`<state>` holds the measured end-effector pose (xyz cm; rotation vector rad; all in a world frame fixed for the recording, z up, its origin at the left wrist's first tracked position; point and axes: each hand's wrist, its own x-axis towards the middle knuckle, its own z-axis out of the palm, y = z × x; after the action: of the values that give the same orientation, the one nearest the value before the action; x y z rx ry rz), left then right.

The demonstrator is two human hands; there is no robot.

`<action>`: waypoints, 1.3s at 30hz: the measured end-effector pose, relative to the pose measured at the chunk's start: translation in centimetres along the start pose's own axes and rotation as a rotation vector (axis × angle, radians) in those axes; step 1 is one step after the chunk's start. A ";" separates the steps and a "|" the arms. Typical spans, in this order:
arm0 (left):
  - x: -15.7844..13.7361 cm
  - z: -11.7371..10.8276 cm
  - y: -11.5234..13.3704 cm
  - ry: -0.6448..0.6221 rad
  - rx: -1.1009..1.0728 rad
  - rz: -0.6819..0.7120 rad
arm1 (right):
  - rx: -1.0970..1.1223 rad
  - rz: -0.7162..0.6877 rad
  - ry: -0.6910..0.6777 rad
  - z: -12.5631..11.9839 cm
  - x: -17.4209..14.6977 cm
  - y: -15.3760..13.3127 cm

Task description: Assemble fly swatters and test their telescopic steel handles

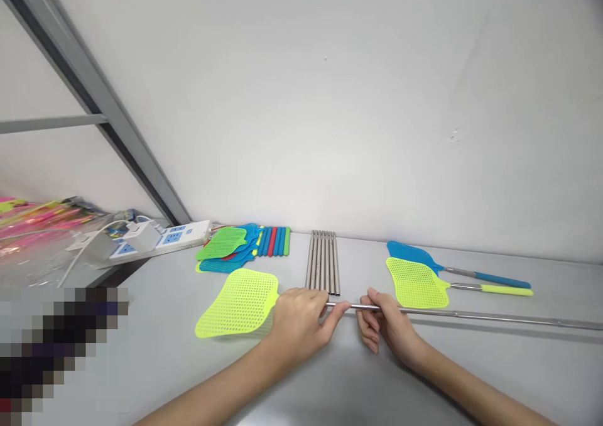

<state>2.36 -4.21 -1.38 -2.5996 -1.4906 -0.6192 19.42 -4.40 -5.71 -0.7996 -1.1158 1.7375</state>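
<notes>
A yellow-green fly swatter head (240,303) sticks out to the left of my left hand (304,322). That hand is wrapped round the joint between the head and a thin metal rod (499,316), its thumb stretched along the rod. My right hand (389,325) grips the same rod between thumb and fingers, a short way to the right. From there the extended rod runs past the right edge of the view, in sections of growing thickness. Behind my hands lies a row of several short metal tubes (323,262).
Back left are stacked swatter heads (223,244) and a row of coloured handles (273,241). A blue swatter (414,254) and a yellow-green swatter (419,283) lie on the right. A power strip (176,237) with plugs and a bagged pile (42,237) are at the left. A wall rises behind.
</notes>
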 end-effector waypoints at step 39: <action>-3.4 0.4 1.8 0.156 0.018 0.074 | -0.007 -0.095 0.131 3.2 -3.7 0.8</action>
<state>2.50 -7.77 -2.80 -2.5145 -1.3415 -0.7770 17.86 -9.10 -4.99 -0.8387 -1.0556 1.5808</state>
